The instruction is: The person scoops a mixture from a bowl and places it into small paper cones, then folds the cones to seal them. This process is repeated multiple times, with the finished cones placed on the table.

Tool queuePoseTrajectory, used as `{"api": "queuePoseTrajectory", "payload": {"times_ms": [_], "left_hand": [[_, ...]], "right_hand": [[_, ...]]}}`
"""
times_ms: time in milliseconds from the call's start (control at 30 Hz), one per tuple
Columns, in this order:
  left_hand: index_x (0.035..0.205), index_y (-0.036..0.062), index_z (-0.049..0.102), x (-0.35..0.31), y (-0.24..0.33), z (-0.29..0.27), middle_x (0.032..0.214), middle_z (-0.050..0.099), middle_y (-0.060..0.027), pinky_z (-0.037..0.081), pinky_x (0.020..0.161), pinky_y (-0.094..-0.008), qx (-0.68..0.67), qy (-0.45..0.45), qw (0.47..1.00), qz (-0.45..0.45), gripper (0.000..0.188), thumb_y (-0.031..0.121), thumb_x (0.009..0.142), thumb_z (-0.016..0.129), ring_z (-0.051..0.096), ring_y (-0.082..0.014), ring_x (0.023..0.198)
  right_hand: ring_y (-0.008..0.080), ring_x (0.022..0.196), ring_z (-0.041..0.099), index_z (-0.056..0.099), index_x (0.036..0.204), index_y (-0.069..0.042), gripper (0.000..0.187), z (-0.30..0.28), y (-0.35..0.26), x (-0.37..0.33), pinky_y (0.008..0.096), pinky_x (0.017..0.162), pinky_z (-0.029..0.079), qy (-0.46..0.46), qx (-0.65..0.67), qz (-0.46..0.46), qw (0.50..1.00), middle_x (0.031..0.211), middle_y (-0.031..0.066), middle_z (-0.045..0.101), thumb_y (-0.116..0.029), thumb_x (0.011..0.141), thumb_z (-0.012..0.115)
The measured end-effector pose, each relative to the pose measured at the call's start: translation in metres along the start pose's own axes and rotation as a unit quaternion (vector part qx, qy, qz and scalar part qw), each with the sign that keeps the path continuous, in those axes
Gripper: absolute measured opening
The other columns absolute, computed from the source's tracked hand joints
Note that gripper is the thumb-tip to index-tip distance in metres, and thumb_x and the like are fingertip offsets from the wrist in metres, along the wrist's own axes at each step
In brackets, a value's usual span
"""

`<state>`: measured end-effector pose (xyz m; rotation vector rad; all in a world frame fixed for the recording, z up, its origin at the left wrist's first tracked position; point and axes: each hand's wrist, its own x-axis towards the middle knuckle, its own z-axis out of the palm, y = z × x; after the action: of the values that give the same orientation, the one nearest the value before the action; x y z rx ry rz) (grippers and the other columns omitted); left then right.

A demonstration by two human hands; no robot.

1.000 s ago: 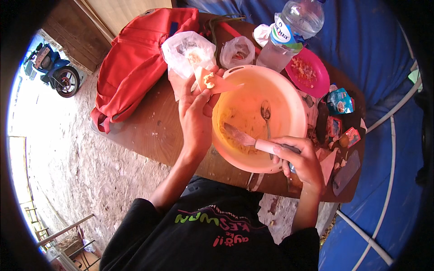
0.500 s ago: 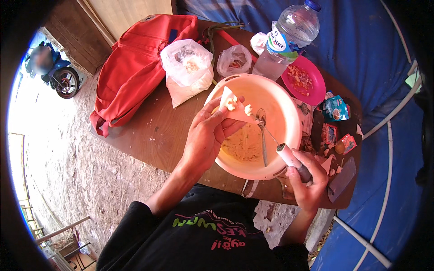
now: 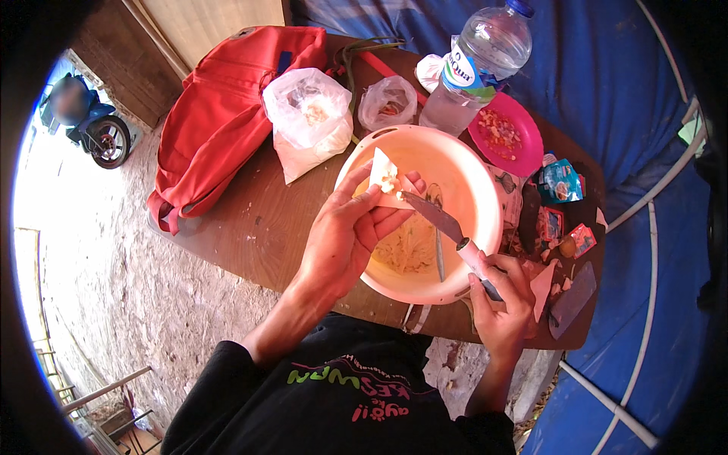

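Observation:
My left hand (image 3: 341, 227) holds a small pale piece of paper (image 3: 383, 163) over the basin, its fingers beneath. Soft whitish lumps (image 3: 389, 184) stick to the paper. My right hand (image 3: 506, 303) is wrapped round the pale handle of a knife (image 3: 440, 218). Its blade tip touches or nearly touches the paper by the lumps. Below lies a wide, light-coloured basin (image 3: 487, 178) with a yellowish, dough-like mixture (image 3: 402, 246) at its bottom. A metal spoon (image 3: 440, 258) leans inside it, partly behind the blade.
Bags of white powder (image 3: 311, 144) and something reddish (image 3: 388, 106) stand behind the basin, by a red backpack (image 3: 220, 129). A large water bottle (image 3: 489, 57) and pink plate of chopped food (image 3: 504, 155) are at the far right. Packets (image 3: 561, 182) and a cleaver-like blade (image 3: 572, 299) lie at right.
The knife blade has turned so its flat side shows, and its tip has moved up and left to the paper. A whitish lump near the paper's right edge now sits closer to the others.

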<state>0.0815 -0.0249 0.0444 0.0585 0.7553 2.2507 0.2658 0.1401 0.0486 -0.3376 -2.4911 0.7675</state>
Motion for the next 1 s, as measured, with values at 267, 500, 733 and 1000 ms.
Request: {"api": "queuePoseTrajectory", "payload": {"times_ms": [267,500,733,1000], "left_hand": [[0.147,-0.0065,0.03,0.002,0.008,-0.001,0.135,0.057,-0.0218,0.05,0.107,-0.035,0.014,-0.004,1.0,0.01,0.045,0.006,0.104,0.037,0.061,-0.0261,0.122],[0.14,-0.0134,0.04,0.01,0.029,-0.021,0.136,0.056,-0.0218,0.044,0.112,-0.0352,0.092,-0.024,0.994,0.057,0.044,0.004,0.1,0.041,0.057,-0.0263,0.128],[0.141,-0.0148,0.034,0.019,0.016,-0.033,0.141,0.05,-0.0263,0.042,0.114,-0.0366,0.086,-0.023,0.993,0.077,0.049,-0.004,0.093,0.035,0.052,-0.0307,0.132],[0.144,-0.0124,0.032,0.018,0.001,-0.032,0.144,0.049,-0.0238,0.041,0.115,-0.0389,0.123,0.014,0.981,0.151,0.05,-0.006,0.094,0.031,0.05,-0.0306,0.134]], "right_hand": [[0.0266,0.088,0.061,0.073,0.117,-0.01,0.04,-0.012,-0.005,-0.001,0.0395,0.083,0.046,0.004,-0.115,-0.043,0.992,0.096,0.0073,0.066,0.002,0.079,0.074],[0.0233,0.086,0.072,0.069,0.114,0.004,0.029,-0.022,-0.017,0.014,0.0327,0.076,0.055,-0.086,0.082,0.111,0.987,0.098,0.0168,0.074,0.002,0.086,0.064],[0.0196,0.091,0.074,0.072,0.104,0.007,0.019,-0.008,-0.017,0.043,0.03,0.08,0.056,-0.25,0.156,0.151,0.943,0.097,0.0178,0.075,-0.003,0.091,0.063],[0.0122,0.078,0.07,0.073,0.101,0.007,0.019,-0.013,-0.003,0.062,0.0282,0.073,0.055,-0.347,0.191,0.191,0.898,0.087,0.0128,0.076,-0.005,0.09,0.064]]}}
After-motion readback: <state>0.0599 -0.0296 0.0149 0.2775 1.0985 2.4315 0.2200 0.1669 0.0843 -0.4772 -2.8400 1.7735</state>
